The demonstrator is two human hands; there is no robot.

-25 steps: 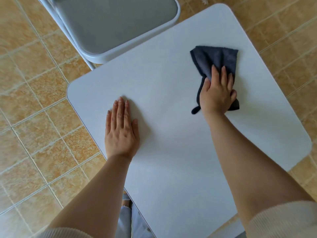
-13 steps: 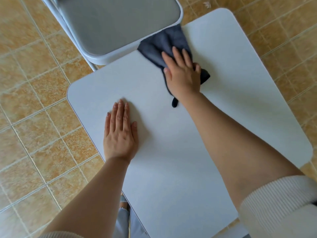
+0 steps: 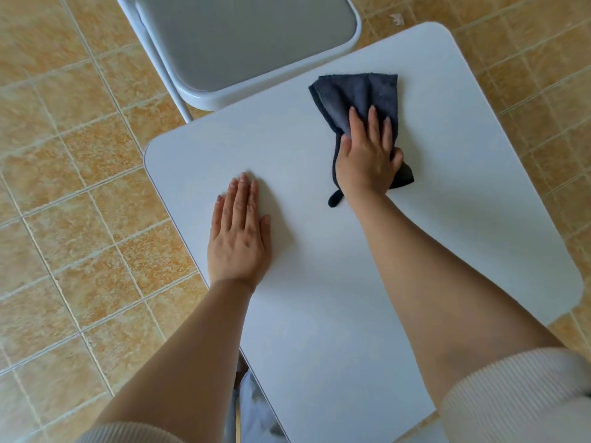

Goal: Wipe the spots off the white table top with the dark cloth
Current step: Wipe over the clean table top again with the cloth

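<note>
White and smooth, the desk [image 3: 319,282] fills the middle of the head view, its top showing no spots that can be made out from here. The dark cloth [image 3: 358,97] lies on it toward the far edge, nearer the far right corner than the far left one, bunched into a rough wedge that is widest at its far end and narrows toward the person. The right hand [image 3: 367,161] presses down on the near part of the cloth, palm flat and fingers [image 3: 372,123] stretched out over the fabric, released rather than clenched; the thumb side rests at the cloth's left fold, and a thin dark tail of the cloth pokes out beside the wrist. A darker fold of the cloth shows just past the little-finger side of the hand. The left hand [image 3: 238,241] lies flat on the bare desk close to the left edge, fingers together and straight, holding nothing, well apart from the cloth. Both forearms are bare, with pale ribbed sleeves [image 3: 518,394] pushed up near the elbows. A grey folding chair [image 3: 249,43] with a pale metal frame stands on the tan tiled floor [image 3: 64,219] just beyond the far left corner of the desk.
</note>
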